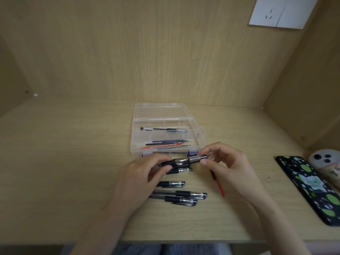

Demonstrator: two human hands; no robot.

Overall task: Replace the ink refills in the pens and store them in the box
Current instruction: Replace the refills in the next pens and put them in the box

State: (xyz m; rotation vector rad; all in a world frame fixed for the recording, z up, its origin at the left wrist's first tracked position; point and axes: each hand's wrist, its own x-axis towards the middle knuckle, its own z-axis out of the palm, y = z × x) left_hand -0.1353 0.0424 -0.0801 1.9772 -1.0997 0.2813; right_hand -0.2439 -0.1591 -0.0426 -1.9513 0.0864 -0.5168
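L hand (141, 173) grips a pen (181, 161) by its black sleeve, just in front of the box (134, 142). R hand (226, 162) pinches the pen's clear end piece (199, 157) btwn thumb and forefinger. The parts are prob. being screwed or pulled, but I can't tell which way. To do it well: hold the barrel steady in L, turn only w/ R fingertips, and stay in line so the refill tip isn't bent. Spare refills (165, 144) lie in the box's front compartment, w/ one pen (165, 129) in the one behind. More pens (180, 195) lie on the person's side of the box, and a red refill (219, 184) is front-right of it. The surface is a pale wood-grain desk (64, 162) in a matching alcove. A patterned phone (312, 186) sits well right of the box, w/ a wall socket (281, 11) above-right.
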